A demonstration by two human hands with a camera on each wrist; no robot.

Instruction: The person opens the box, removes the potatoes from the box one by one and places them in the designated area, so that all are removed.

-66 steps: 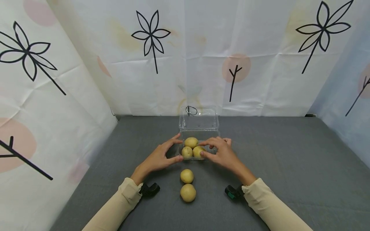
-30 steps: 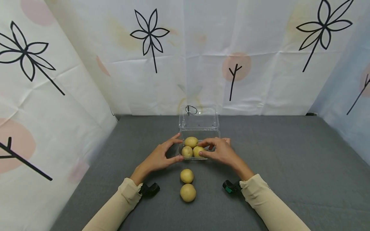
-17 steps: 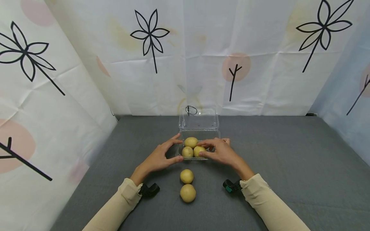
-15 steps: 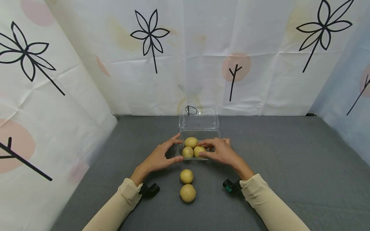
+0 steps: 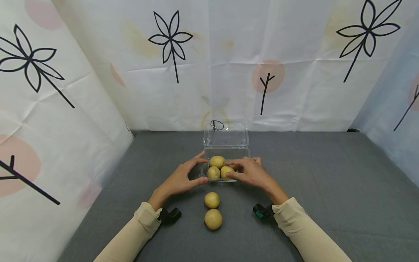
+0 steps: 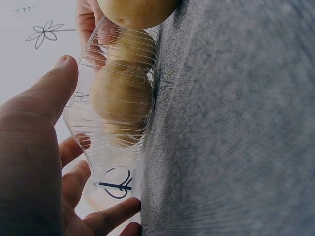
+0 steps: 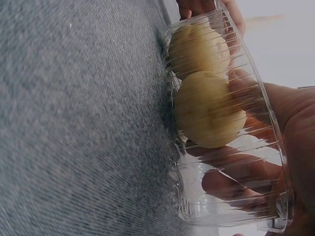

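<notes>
A clear plastic clamshell container (image 5: 242, 153) stands on the grey cloth with its lid (image 5: 226, 136) folded back. Three potatoes sit inside: one at the back (image 5: 217, 161), one front left (image 5: 214, 173) and one front right (image 5: 226, 171). My left hand (image 5: 181, 178) rests at the container's left end, thumb by the front corner, fingers extended along the side. My right hand (image 5: 252, 174) reaches in from the right and holds the front-right potato between thumb and fingers. Through the ribbed wall in the right wrist view, the thumb (image 7: 246, 91) lies against this potato (image 7: 209, 110).
In front of the container, two more potatoes lie in a line on the cloth, one nearer the container (image 5: 212, 200) and one nearer me (image 5: 213, 219). Behind the table (image 5: 311, 174) hangs a white patterned curtain (image 5: 229, 72), with further panels at both sides.
The two front potatoes in the container have shifted slightly right. My right hand has moved a little left and its fingers have closed in on the front-right potato; my left hand stays put.
</notes>
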